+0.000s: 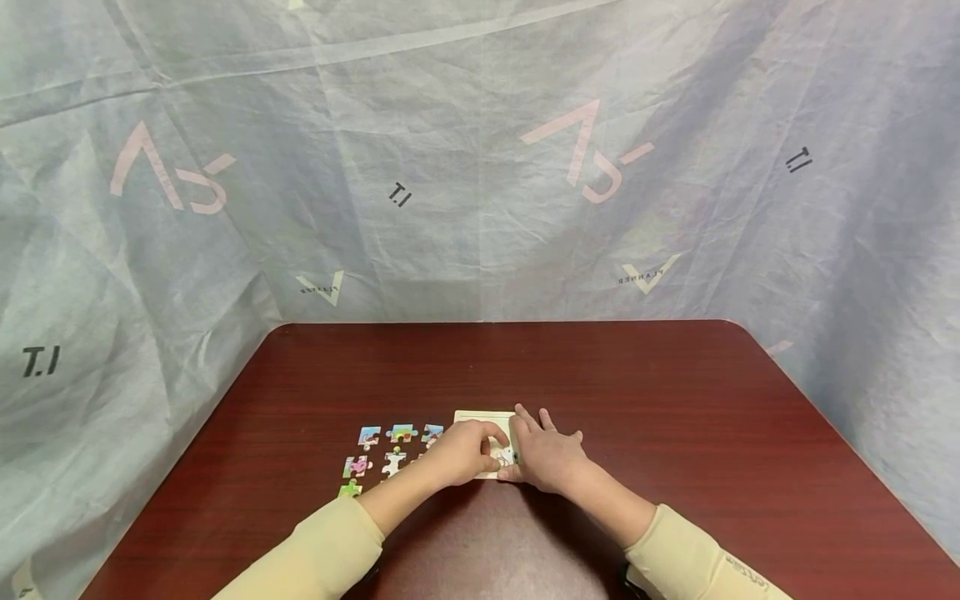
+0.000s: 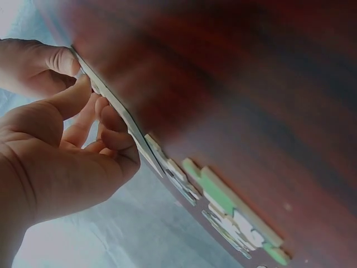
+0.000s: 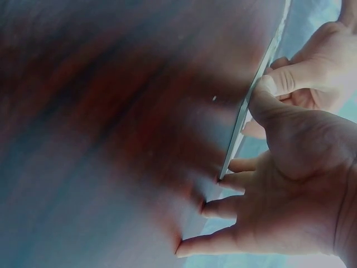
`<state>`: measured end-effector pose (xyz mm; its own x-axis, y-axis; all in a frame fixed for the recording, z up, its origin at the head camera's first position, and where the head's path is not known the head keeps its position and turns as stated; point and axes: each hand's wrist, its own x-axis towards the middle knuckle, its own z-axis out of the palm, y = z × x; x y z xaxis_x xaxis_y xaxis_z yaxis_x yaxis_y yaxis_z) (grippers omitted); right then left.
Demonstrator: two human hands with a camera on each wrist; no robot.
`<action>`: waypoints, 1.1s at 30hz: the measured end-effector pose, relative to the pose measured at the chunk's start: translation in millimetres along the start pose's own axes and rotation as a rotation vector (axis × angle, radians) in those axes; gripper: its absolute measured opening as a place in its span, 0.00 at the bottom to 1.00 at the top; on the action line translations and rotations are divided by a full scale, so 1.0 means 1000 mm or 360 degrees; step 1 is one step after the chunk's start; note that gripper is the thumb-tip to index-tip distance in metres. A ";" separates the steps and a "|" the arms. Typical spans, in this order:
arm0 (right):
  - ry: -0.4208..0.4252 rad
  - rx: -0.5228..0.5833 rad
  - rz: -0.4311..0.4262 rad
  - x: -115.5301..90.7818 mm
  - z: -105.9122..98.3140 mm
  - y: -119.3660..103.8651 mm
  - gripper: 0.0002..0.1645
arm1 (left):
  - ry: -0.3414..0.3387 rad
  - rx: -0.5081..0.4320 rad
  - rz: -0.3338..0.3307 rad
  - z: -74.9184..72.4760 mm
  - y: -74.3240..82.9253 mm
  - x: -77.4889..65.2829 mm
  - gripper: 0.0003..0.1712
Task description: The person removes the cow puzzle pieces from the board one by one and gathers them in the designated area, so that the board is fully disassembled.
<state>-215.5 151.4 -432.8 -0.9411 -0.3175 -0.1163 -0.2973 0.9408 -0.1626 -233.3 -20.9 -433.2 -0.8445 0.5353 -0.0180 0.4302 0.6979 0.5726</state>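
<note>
A pale wooden puzzle board [image 1: 480, 415] lies flat on the table, with dark lines and a small colored patch on its right part. Bent over the board, my left hand [image 1: 461, 454] has its thumb and index finger around a small pale puzzle piece [image 1: 506, 456], whose outline is partly hidden. My right hand [image 1: 551, 458] is spread at the board's right side. In the right wrist view its thumb [image 3: 262, 103] rests at the board's near edge, and its outer fingertips touch the table. Side-on, the board [image 2: 114, 103] appears thin in the left wrist view.
Left of the board, several loose puzzle pieces [image 1: 402, 433] lie in rough rows, some hidden by the left forearm. A pink piece [image 1: 357, 467] and a green piece [image 1: 350, 489] are outermost. The dark red table [image 1: 675, 400] ends against a grey printed cloth [image 1: 450, 250].
</note>
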 end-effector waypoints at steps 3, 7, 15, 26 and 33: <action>-0.0004 -0.0005 0.0001 0.001 0.000 0.000 0.44 | 0.0001 0.0000 -0.0010 0.002 0.000 0.001 0.14; -0.0021 -0.0010 0.0005 0.001 0.000 0.000 0.46 | 0.0020 -0.0013 -0.0003 0.003 -0.001 0.001 0.12; -0.0022 0.0001 -0.0005 0.001 0.000 0.000 0.43 | 0.0073 -0.0074 0.0009 0.004 -0.001 0.001 0.10; 0.0004 0.0014 -0.0020 0.001 0.001 0.001 0.42 | 0.0180 -0.0174 0.0038 0.007 0.001 0.003 0.11; -0.0011 0.0006 0.0004 0.003 0.001 0.001 0.45 | 0.0225 -0.0188 0.0000 0.003 0.003 0.002 0.11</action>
<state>-218.0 151.0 -434.1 -0.9407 -0.3161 -0.1232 -0.2945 0.9412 -0.1658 -232.6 -16.1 -433.7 -0.8846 0.4570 0.0928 0.3967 0.6329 0.6649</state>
